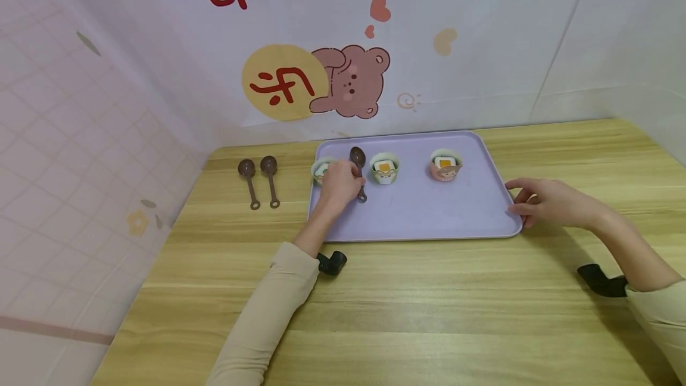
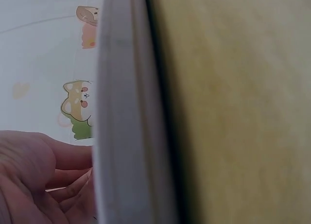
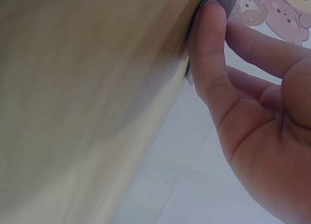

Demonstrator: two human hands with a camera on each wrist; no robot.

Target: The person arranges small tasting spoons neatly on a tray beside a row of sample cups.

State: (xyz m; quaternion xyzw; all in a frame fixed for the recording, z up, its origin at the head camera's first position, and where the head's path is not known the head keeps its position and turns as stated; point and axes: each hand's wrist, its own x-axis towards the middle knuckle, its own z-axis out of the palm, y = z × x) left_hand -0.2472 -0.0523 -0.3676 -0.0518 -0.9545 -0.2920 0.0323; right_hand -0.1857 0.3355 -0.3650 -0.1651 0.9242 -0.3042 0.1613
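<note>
My left hand reaches over the left part of a lilac tray and pinches the handle of a brown long-handled spoon. In the left wrist view the fingers are partly hidden by the tray's pale edge. At the tray's right edge, my right hand holds the rim between thumb and fingers; the right wrist view shows its bent thumb against the rim. A small cup is partly covered by my left hand. Another cup with a white and orange filling stands right of the spoon.
Farther right on the tray stands a pink cup. Two more brown spoons, one at the far left and one beside it, lie on the wooden table. A printed white wall covering rises behind.
</note>
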